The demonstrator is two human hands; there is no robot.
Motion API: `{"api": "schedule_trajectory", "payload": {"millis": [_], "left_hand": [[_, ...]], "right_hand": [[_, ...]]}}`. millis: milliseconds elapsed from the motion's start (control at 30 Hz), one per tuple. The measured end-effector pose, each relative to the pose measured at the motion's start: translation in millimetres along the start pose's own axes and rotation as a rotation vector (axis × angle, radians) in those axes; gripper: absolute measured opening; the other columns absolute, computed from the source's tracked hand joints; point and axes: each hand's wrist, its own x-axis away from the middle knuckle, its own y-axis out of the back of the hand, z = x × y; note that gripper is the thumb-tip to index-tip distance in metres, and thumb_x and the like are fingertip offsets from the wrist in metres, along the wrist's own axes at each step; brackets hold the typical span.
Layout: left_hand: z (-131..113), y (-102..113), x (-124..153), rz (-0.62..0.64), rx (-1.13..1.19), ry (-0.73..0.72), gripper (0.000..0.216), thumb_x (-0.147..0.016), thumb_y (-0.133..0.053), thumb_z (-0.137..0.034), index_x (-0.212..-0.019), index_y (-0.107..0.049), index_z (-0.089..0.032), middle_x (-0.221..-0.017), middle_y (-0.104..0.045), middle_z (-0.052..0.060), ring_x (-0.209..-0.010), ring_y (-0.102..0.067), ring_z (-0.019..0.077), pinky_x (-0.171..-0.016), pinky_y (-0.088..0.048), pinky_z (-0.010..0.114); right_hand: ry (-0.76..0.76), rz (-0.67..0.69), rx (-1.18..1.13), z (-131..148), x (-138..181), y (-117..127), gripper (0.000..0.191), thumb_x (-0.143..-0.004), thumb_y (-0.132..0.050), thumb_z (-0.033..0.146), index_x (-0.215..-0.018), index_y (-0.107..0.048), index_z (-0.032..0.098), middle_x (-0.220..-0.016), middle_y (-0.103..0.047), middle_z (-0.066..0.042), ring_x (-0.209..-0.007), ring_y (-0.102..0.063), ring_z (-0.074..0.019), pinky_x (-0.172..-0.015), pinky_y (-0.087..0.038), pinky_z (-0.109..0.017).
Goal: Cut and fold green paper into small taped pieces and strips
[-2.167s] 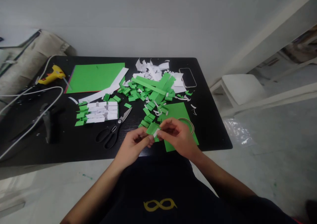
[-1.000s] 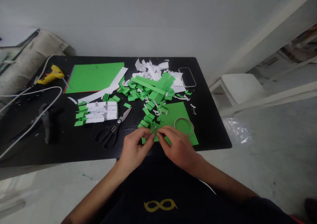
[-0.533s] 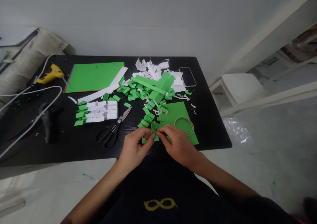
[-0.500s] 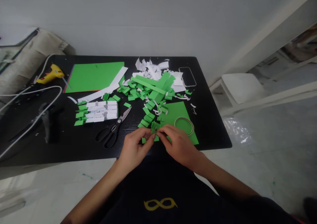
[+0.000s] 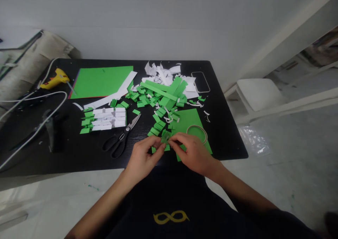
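Observation:
Both my hands meet at the near edge of the black table (image 5: 79, 154). My left hand (image 5: 144, 158) and my right hand (image 5: 194, 152) pinch a small folded green paper piece (image 5: 166, 137) between their fingertips, just above the table. A green sheet (image 5: 188, 121) lies under my right hand, with a ring of tape (image 5: 197, 132) on it. Black-handled scissors (image 5: 121, 138) rest to the left of my left hand.
A heap of green strips and white scraps (image 5: 163, 91) covers the middle of the table. White and green folded pieces (image 5: 105, 119) lie in rows at left. A large green sheet (image 5: 101, 81), a yellow glue gun (image 5: 54, 79), cables (image 5: 34, 98) and a phone (image 5: 200, 81) lie farther back.
The green piece was held higher with a white bit showing; both hands have lowered it toward the table and keep pinching and working it. Little has shifted in the last half second.

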Motion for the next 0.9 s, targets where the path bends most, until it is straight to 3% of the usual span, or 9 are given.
{"api": "schedule_trajectory", "payload": {"millis": [300, 533, 733, 900], "left_hand": [[1.3, 1.1, 0.7, 0.012, 0.011, 0.020, 0.019, -0.098, -0.066, -0.025, -0.080, -0.064, -0.019, -0.070, -0.062, -0.003, -0.063, -0.057, 0.0112, -0.058, -0.041, 0.022], [-1.1, 1.3, -1.3, 0.025, 0.034, 0.055, 0.020, -0.095, -0.067, -0.027, -0.077, -0.063, -0.019, -0.068, -0.059, -0.004, -0.062, -0.054, 0.0107, -0.058, -0.040, 0.022], [7.4, 20.6, -0.7, -0.006, 0.157, 0.218, 0.023, -0.094, -0.070, -0.036, -0.081, -0.068, -0.018, -0.068, -0.064, -0.002, -0.064, -0.058, 0.0125, -0.062, -0.045, 0.023], [20.4, 35.1, 2.6, -0.083, 0.225, 0.277, 0.025, -0.092, -0.074, -0.039, -0.078, -0.071, -0.019, -0.067, -0.068, 0.000, -0.061, -0.058, 0.0128, -0.059, -0.045, 0.023]], "right_hand": [[0.011, -0.033, -0.030, 2.2, 0.7, -1.1, 0.013, -0.104, -0.060, 0.017, -0.096, -0.069, 0.021, -0.091, -0.077, -0.006, -0.085, -0.074, -0.0212, -0.079, -0.059, -0.033], [0.016, -0.077, 0.018, -0.3, -0.4, -6.6, 0.011, -0.096, -0.064, 0.014, -0.087, -0.064, 0.022, -0.082, -0.071, -0.002, -0.073, -0.069, -0.0179, -0.069, -0.055, -0.029], [-0.049, -0.223, 0.134, -25.1, -2.8, 14.2, 0.011, -0.096, -0.062, 0.015, -0.087, -0.065, 0.022, -0.081, -0.072, -0.003, -0.073, -0.070, -0.0180, -0.070, -0.057, -0.030], [-0.094, -0.291, 0.233, -47.1, 1.5, 22.4, 0.015, -0.096, -0.061, 0.012, -0.099, -0.074, 0.019, -0.096, -0.079, -0.010, -0.084, -0.077, -0.0240, -0.075, -0.061, -0.037]]}}
